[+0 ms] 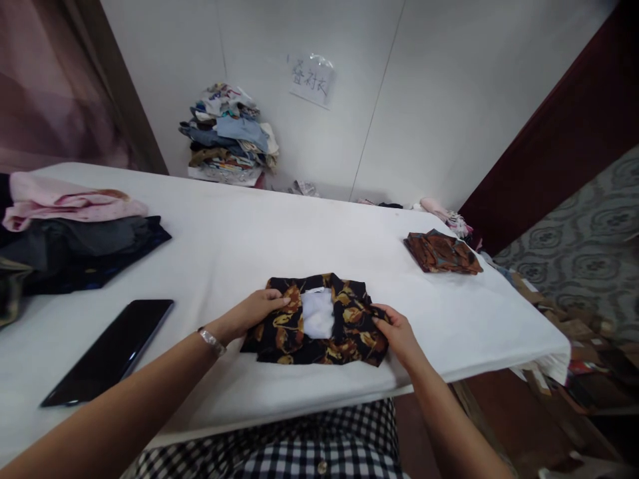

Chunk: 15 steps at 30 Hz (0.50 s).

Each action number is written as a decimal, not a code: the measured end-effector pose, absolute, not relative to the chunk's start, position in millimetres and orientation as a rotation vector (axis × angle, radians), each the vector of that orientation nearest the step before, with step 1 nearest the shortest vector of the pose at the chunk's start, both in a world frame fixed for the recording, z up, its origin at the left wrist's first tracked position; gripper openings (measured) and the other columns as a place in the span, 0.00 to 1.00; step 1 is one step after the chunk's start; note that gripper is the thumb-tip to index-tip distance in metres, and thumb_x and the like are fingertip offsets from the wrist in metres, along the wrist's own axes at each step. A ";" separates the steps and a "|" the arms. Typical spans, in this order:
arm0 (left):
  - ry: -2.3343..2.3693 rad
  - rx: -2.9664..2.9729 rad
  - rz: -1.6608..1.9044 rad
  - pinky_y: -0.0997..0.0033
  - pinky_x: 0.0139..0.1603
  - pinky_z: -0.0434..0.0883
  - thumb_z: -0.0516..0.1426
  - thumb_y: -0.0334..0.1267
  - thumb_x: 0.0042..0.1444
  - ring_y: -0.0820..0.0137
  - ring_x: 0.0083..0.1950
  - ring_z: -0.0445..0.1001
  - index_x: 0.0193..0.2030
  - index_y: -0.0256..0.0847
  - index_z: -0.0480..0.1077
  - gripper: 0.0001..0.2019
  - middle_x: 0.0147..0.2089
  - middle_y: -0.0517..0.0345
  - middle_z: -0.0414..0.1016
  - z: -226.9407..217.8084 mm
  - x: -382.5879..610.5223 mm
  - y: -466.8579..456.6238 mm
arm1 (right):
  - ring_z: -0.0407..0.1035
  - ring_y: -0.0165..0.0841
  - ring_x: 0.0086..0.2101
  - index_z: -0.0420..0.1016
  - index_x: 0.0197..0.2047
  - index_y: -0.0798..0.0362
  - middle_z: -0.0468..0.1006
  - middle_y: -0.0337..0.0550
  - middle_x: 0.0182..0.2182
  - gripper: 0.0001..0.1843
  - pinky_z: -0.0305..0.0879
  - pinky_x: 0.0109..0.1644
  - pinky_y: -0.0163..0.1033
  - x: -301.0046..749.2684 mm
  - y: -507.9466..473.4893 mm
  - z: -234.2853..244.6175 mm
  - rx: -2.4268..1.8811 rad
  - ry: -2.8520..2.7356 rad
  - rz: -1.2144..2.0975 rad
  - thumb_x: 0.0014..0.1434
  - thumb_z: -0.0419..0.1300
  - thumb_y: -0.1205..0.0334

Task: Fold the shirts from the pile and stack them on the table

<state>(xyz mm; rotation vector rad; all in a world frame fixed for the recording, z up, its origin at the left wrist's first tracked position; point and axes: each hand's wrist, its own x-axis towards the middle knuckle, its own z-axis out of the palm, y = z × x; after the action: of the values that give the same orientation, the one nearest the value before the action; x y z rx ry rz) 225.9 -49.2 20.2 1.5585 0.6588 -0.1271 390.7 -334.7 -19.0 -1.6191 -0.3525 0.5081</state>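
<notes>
A black shirt with a brown and yellow floral print lies folded into a wide, flat shape near the front edge of the table. White fabric with a small label shows through the gap at its middle. My left hand grips the shirt's left side, thumb on top and the other fingers partly hidden. On the opposite side, my right hand pinches the right edge between thumb and fingers.
On the white-covered table, a black phone-like slab lies left, below piled clothes. A folded brown garment sits at right. Behind the table stands a tall clothes stack; a handwritten sign hangs on the wall.
</notes>
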 end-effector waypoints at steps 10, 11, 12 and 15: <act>0.740 2.092 0.102 0.65 0.38 0.69 0.54 0.57 0.48 0.60 0.38 0.75 0.31 0.41 0.71 0.20 0.33 0.55 0.78 10.4 230.8 -44.6 | 0.74 0.41 0.44 0.77 0.47 0.50 0.81 0.44 0.44 0.20 0.69 0.52 0.49 406.3 -308.9 -22.3 -1.765 -0.542 0.390 0.50 0.63 0.55; 0.733 2.131 0.082 0.65 0.39 0.69 0.54 0.57 0.49 0.60 0.39 0.76 0.31 0.41 0.72 0.20 0.34 0.55 0.78 9.3 229.7 -43.4 | 0.74 0.42 0.46 0.77 0.48 0.49 0.81 0.43 0.45 0.20 0.67 0.55 0.49 407.3 -308.1 -24.5 -1.817 -0.598 0.378 0.51 0.62 0.56; 0.737 2.161 0.067 0.65 0.39 0.69 0.53 0.58 0.50 0.60 0.39 0.76 0.32 0.42 0.72 0.20 0.35 0.55 0.79 9.0 228.4 -42.5 | 0.73 0.42 0.48 0.77 0.49 0.48 0.81 0.43 0.47 0.20 0.66 0.56 0.50 408.1 -307.9 -26.2 -1.873 -0.644 0.352 0.52 0.61 0.57; 0.808 2.245 0.083 0.66 0.39 0.69 0.51 0.58 0.53 0.60 0.41 0.76 0.39 0.43 0.74 0.22 0.40 0.55 0.80 13.2 224.7 -41.2 | 0.71 0.42 0.51 0.76 0.52 0.48 0.78 0.45 0.50 0.21 0.64 0.59 0.52 409.7 -308.9 -25.0 -2.023 -0.732 0.172 0.54 0.60 0.57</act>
<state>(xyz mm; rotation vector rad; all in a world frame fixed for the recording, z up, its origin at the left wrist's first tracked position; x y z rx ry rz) 224.7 -41.2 13.2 2.2451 0.8078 0.0832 409.7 -308.9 -25.0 -2.0234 -0.7317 0.1715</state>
